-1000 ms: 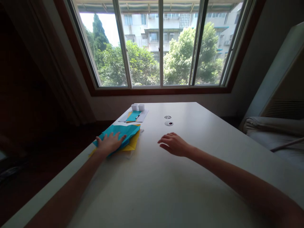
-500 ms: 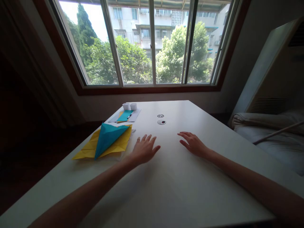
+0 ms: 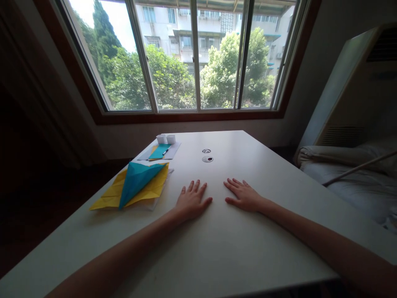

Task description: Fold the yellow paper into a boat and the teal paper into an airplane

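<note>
The broad white rectangular table (image 3: 248,248) carries everything. Near its left edge lies one yellow paper sheet (image 3: 155,188) with one folded teal paper piece (image 3: 135,178) on top; a careless sweep of an arm could, I judge, push both off that edge. Two bare hands lie flat mid-table, holding nothing: left hand (image 3: 191,201) and right hand (image 3: 245,195), fingers spread. Two small white cups (image 3: 166,138) stand at the far edge.
</note>
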{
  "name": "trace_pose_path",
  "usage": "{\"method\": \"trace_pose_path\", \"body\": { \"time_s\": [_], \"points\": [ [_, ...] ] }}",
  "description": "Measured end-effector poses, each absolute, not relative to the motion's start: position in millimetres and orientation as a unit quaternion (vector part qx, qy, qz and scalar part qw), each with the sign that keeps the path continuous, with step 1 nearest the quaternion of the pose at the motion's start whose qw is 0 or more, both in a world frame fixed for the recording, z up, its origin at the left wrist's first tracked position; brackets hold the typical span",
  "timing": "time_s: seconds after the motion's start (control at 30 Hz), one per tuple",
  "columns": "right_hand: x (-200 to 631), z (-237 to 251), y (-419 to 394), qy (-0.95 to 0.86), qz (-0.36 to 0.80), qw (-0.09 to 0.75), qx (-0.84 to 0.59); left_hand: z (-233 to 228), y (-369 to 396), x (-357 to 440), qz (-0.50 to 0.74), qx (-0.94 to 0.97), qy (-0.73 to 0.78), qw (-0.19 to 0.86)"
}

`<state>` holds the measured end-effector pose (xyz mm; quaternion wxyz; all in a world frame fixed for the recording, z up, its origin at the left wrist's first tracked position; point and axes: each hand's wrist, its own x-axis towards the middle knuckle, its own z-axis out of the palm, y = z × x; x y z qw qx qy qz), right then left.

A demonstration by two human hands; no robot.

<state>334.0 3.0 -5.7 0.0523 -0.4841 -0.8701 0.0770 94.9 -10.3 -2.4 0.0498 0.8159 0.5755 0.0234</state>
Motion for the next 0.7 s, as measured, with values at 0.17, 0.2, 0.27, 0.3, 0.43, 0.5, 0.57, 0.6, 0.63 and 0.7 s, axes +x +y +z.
{"method": "trace_pose_path", "body": {
  "time_s": [0.17,0.2,0.27,0.3,0.43,0.5,0.57,0.6,0.63,0.7],
  "points": [
    [334.4,-5.9,4.3,-0.869,0.076,0.059,-0.485,-3.3,-9.5,94.9,0.024,0.817,0.574,0.048],
    [334.4,-6.0,4.6,-0.869,0.078,0.058,-0.485,-3.6,-9.5,94.6,0.026,0.818,0.573,0.048],
    [334.3,-5.6,5.0,-0.869,0.083,0.056,-0.485,-4.1,-9.5,94.1,0.03,0.819,0.572,0.047],
    [334.3,-5.3,5.1,-0.869,0.085,0.055,-0.485,-4.3,-9.5,93.9,0.032,0.819,0.571,0.047],
    [334.1,-3.1,5.4,-0.868,0.089,0.055,-0.485,-3.6,-9.3,93.5,0.033,0.819,0.571,0.05],
    [334.1,-2.1,5.3,-0.867,0.09,0.053,-0.488,-2.8,-9.0,93.6,0.033,0.819,0.571,0.051],
    [334.0,-1.2,5.2,-0.866,0.089,0.053,-0.49,-2.2,-8.5,93.5,0.035,0.819,0.57,0.05],
    [333.9,-0.9,5.1,-0.866,0.088,0.054,-0.489,-2.1,-8.3,93.4,0.036,0.819,0.57,0.049],
    [333.7,-0.7,5.0,-0.866,0.088,0.055,-0.489,-2.0,-8.2,93.3,0.037,0.819,0.57,0.049],
    [333.3,-0.5,4.8,-0.866,0.089,0.054,-0.489,-2.1,-8.3,93.2,0.035,0.819,0.571,0.048]
  ]
}}
